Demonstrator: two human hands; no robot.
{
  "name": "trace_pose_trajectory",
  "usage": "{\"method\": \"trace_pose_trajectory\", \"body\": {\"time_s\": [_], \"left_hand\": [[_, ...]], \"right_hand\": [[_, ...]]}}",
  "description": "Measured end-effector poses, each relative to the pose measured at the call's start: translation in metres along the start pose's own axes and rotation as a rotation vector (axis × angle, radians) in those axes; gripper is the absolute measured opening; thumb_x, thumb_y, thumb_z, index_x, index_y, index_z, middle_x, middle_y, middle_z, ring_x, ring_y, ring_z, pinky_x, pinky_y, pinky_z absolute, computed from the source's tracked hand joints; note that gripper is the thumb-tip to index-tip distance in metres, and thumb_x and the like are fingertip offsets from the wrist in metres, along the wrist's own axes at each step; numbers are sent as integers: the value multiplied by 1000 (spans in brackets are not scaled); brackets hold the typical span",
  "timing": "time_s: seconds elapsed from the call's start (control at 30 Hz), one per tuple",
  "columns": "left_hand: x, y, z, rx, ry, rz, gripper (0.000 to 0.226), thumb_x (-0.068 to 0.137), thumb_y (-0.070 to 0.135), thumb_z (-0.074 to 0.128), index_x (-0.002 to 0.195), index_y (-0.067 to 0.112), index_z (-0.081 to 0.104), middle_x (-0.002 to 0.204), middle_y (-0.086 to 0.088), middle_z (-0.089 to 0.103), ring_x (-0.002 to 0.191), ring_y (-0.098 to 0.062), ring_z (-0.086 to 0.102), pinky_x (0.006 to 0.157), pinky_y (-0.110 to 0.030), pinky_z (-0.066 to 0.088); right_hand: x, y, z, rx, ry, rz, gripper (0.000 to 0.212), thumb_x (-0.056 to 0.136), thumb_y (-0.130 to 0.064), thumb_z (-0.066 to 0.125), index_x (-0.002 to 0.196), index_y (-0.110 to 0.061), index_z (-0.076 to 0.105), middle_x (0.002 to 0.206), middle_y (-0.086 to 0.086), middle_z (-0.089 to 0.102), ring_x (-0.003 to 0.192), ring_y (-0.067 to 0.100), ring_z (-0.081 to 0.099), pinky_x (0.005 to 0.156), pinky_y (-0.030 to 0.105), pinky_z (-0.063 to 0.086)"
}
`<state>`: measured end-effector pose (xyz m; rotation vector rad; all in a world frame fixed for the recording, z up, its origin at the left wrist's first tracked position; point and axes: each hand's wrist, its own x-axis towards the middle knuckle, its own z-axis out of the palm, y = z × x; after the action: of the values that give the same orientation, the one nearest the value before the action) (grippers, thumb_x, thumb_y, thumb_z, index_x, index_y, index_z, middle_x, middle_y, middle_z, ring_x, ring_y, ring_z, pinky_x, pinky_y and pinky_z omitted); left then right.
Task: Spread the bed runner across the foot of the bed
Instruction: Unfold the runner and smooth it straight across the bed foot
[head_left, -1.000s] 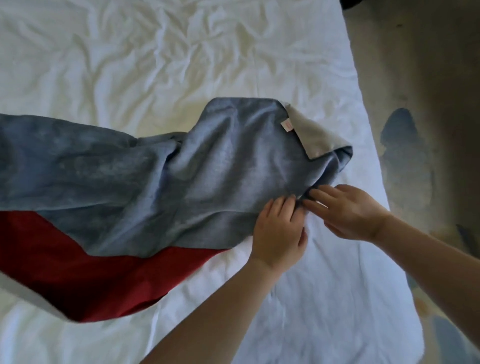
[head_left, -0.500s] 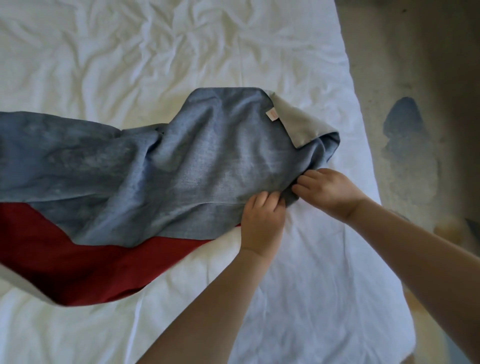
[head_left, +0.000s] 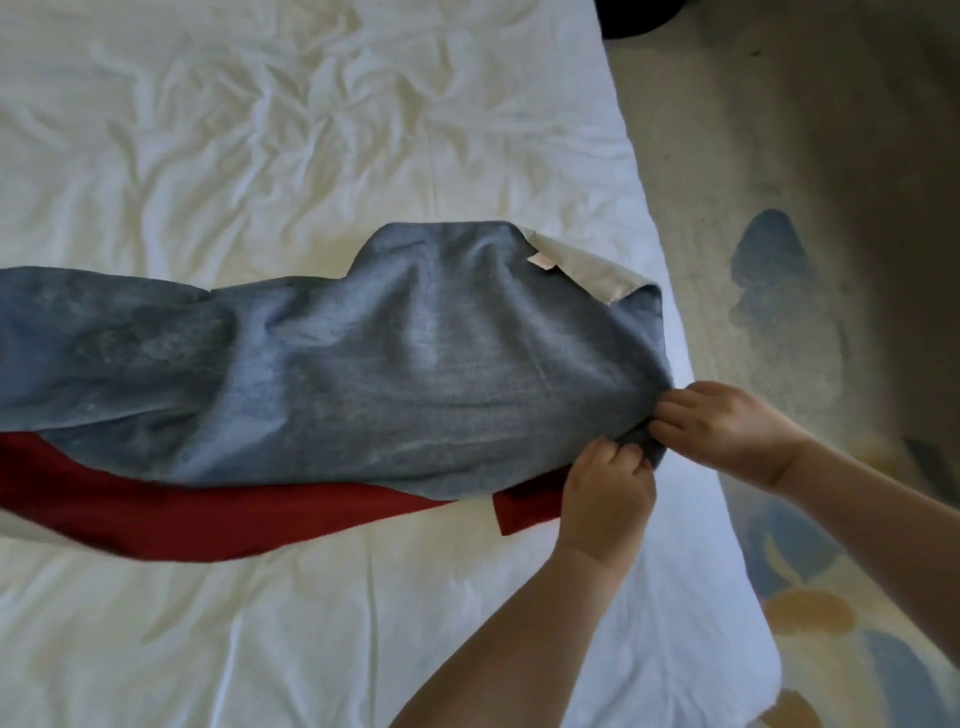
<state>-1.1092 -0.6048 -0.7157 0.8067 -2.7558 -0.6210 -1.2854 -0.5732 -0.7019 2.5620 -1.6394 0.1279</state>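
**White bed (head_left: 291, 156), bed runner (head_left: 405, 364) bunched near its right edge**

Wrinkled sheets are filling most of the frame, with patterned carpet (head_left: 810, 156) running down the right. The bed runner is lying crumpled across the middle, blue face up, its red band (head_left: 208, 525) along the lower side and a pale corner (head_left: 587, 270) flipped over at upper right. My left hand (head_left: 605, 483) and right hand (head_left: 722, 426) are both pinching its bunched end at centre right, fingers curled into the cloth. I am judging the step needs the corners teased apart, pulled evenly toward the edge, and that flipped corner flattened.
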Motion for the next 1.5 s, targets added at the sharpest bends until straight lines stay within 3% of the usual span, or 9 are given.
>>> {"method": "trace_pose_trajectory", "body": {"time_s": [0.13,0.3,0.47,0.77,0.93,1.03,1.2,1.37,1.5], "left_hand": [[1,21,12,-38,-18,-24,11,86,20,68,77,17,74,74,3,72,74,-13,66,92,-30,52],[-1,16,14,-8,-24,-2,5,81,20,71,81,17,74,78,2,72,78,-15,66,95,-31,49],[-22,-3,-14,-19,-43,61,29,86,31,55,110,19,65,101,2,68,94,-18,60,102,-36,40],[-77,-93,-84,158,87,117,20,85,28,53,93,15,67,90,-2,66,83,-22,59,74,-34,46],[-113,-123,-102,295,-51,108,22,76,22,54,93,14,66,86,-2,62,78,-25,57,67,-36,46],[-121,-138,-106,370,-54,114,18,72,15,59,89,14,66,84,-2,61,78,-25,57,71,-35,48],[-113,-158,-100,494,43,183,17,80,7,57,90,16,69,87,-2,66,81,-24,62,78,-34,52],[-104,-160,-96,503,-122,64,25,44,1,79,58,15,64,56,-1,58,50,-20,60,39,-20,36],[-107,-156,-87,370,-157,-88,24,61,-13,62,78,4,66,73,-12,61,67,-31,60,47,-27,33]], "right_hand": [[-19,4,-3,-16,-10,20,30,83,4,51,59,-12,57,61,9,54,54,27,56,50,30,47],[-18,-4,-1,15,-70,76,25,74,8,48,61,-11,59,64,9,57,58,28,59,52,31,50],[5,-21,-18,70,-130,204,12,74,-7,55,77,-9,66,78,10,65,72,31,64,60,36,52],[81,-112,-40,164,3,240,20,77,-13,49,84,-11,68,84,8,65,81,30,63,65,39,50],[89,-168,-29,148,-73,287,15,65,-6,61,79,-9,66,79,8,63,72,30,60,58,37,49],[84,-190,-18,124,-126,402,7,66,-7,65,72,-8,64,75,10,62,68,32,60,55,38,48],[78,-201,18,100,-137,850,28,83,-21,63,107,-7,65,106,11,63,94,34,59,69,39,45],[78,-208,41,62,-38,961,21,85,-7,56,103,-3,67,91,15,64,87,35,59,66,41,42],[64,-200,39,44,71,886,11,80,-6,66,89,-4,72,75,14,64,73,34,62,55,37,45]]}}
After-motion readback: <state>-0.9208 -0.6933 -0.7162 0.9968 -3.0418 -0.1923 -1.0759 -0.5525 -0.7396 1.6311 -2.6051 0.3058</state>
